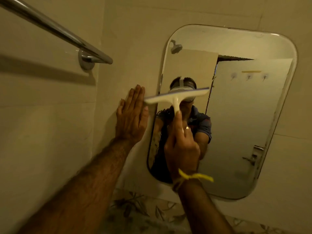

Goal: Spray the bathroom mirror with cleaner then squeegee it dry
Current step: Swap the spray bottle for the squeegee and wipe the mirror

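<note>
While a yellow band (195, 176) circles its wrist at lower centre, the right hand (181, 146) is wrapped around the handle of a cream plastic squeegee (177, 97), whose blade lies tilted across the left edge of the rounded rectangular wall mirror (236, 115) at centre right. The left hand (132, 115) is spread flat, fingers straight, on the beige tiled wall (50, 132) just beside the mirror. A chrome towel rail (55, 29) crosses the upper left.
</note>
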`<control>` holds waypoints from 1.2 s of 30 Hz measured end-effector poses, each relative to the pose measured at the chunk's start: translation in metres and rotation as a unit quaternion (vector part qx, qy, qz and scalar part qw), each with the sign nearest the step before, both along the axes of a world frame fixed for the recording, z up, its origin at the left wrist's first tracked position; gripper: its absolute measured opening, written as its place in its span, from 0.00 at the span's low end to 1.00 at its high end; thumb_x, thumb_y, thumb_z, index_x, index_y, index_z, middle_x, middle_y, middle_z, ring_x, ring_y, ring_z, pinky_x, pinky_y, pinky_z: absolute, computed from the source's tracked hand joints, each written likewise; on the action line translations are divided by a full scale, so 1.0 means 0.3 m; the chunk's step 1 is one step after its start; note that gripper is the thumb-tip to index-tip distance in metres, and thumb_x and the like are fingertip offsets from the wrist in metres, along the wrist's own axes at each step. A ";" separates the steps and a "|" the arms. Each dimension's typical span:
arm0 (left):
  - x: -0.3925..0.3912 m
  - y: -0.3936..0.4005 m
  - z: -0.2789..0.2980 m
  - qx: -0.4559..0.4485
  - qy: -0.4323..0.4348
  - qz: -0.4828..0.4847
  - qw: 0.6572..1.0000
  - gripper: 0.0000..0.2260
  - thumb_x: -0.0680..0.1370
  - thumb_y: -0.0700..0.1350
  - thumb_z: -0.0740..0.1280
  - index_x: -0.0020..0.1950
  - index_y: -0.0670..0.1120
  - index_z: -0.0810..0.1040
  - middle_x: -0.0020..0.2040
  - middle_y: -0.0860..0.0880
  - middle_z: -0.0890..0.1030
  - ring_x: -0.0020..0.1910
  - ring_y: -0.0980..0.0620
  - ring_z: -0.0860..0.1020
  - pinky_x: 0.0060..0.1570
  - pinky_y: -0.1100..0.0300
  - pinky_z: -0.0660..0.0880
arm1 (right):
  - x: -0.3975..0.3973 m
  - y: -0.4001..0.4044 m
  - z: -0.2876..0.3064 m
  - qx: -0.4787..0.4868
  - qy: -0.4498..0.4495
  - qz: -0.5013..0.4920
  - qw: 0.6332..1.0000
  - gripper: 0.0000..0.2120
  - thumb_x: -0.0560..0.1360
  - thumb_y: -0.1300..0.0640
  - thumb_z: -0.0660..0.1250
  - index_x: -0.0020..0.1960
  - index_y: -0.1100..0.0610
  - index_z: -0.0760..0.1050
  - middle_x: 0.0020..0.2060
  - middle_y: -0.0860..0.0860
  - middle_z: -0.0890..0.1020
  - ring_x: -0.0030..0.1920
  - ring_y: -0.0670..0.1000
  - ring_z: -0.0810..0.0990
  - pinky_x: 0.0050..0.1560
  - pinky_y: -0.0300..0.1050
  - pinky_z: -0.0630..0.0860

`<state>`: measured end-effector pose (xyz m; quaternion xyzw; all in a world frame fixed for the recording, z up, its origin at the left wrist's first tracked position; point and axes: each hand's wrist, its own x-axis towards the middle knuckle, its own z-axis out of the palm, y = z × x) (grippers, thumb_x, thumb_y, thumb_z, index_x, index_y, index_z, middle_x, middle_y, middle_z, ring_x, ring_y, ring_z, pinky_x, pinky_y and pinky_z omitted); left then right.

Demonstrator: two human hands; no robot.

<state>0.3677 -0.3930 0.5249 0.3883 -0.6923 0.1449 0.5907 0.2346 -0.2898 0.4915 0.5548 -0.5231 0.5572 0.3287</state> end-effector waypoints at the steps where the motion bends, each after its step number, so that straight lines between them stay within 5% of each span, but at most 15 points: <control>1: 0.017 -0.001 -0.001 0.002 -0.008 -0.011 1.000 0.30 0.82 0.55 0.45 0.83 0.49 0.55 0.83 0.52 0.54 0.82 0.55 0.50 0.80 0.46 0.48 | -0.009 0.018 -0.059 -0.001 0.013 -0.003 1.000 0.24 0.79 0.62 0.64 0.74 0.54 0.65 0.48 0.61 0.82 0.38 0.59 0.81 0.32 0.51 0.82; 8: 0.011 -0.003 -0.015 0.014 0.015 -0.051 0.998 0.27 0.83 0.49 0.49 0.83 0.47 0.54 0.84 0.50 0.53 0.83 0.52 0.48 0.81 0.46 0.44 | -0.034 -0.033 0.054 -0.039 -0.009 -0.051 0.998 0.22 0.81 0.60 0.62 0.74 0.53 0.65 0.43 0.58 0.82 0.37 0.58 0.79 0.35 0.48 0.80; 14: 0.008 -0.008 -0.017 0.028 0.007 -0.087 0.996 0.32 0.80 0.57 0.44 0.84 0.47 0.50 0.84 0.49 0.48 0.83 0.50 0.43 0.78 0.54 0.32 | -0.103 0.028 -0.194 -0.016 0.033 -0.036 0.999 0.20 0.80 0.62 0.64 0.72 0.57 0.69 0.56 0.63 0.82 0.52 0.65 0.83 0.36 0.56 0.83; 16: -0.007 -0.012 -0.021 0.025 0.010 -0.071 0.997 0.30 0.82 0.56 0.46 0.84 0.47 0.51 0.84 0.48 0.49 0.83 0.49 0.43 0.77 0.54 0.32 | -0.091 0.003 -0.128 -0.014 0.013 -0.024 1.000 0.20 0.82 0.60 0.60 0.74 0.54 0.66 0.53 0.62 0.82 0.48 0.65 0.82 0.37 0.56 0.82; 19: -0.027 -0.006 -0.022 0.037 0.025 -0.046 0.998 0.28 0.84 0.52 0.48 0.84 0.46 0.52 0.84 0.47 0.50 0.83 0.47 0.44 0.77 0.51 0.33 | -0.051 -0.018 -0.024 -0.014 -0.010 -0.036 0.999 0.21 0.83 0.58 0.56 0.75 0.52 0.62 0.45 0.61 0.81 0.40 0.64 0.79 0.34 0.55 0.80; 26: -0.008 0.016 -0.035 0.078 -0.024 -0.052 0.995 0.32 0.81 0.60 0.41 0.84 0.49 0.46 0.84 0.48 0.45 0.82 0.45 0.40 0.76 0.47 0.31 | -0.108 0.099 -0.222 0.008 0.014 -0.045 0.999 0.19 0.80 0.63 0.63 0.71 0.58 0.71 0.56 0.63 0.82 0.51 0.64 0.83 0.38 0.53 0.83; 31: -0.040 0.016 -0.041 0.092 -0.011 -0.018 0.996 0.33 0.81 0.62 0.39 0.84 0.49 0.45 0.84 0.48 0.44 0.82 0.43 0.40 0.77 0.35 0.34 | -0.089 0.038 -0.023 -0.026 -0.038 -0.052 0.998 0.21 0.82 0.59 0.60 0.74 0.55 0.66 0.41 0.58 0.81 0.38 0.57 0.78 0.34 0.46 0.78; 36: -0.077 0.041 -0.035 0.124 -0.023 0.021 0.992 0.36 0.78 0.69 0.38 0.83 0.54 0.41 0.84 0.49 0.39 0.81 0.40 0.37 0.72 0.28 0.33 | -0.113 0.129 -0.213 0.034 -0.005 -0.038 0.999 0.20 0.82 0.62 0.61 0.73 0.56 0.67 0.55 0.62 0.82 0.45 0.62 0.83 0.38 0.53 0.82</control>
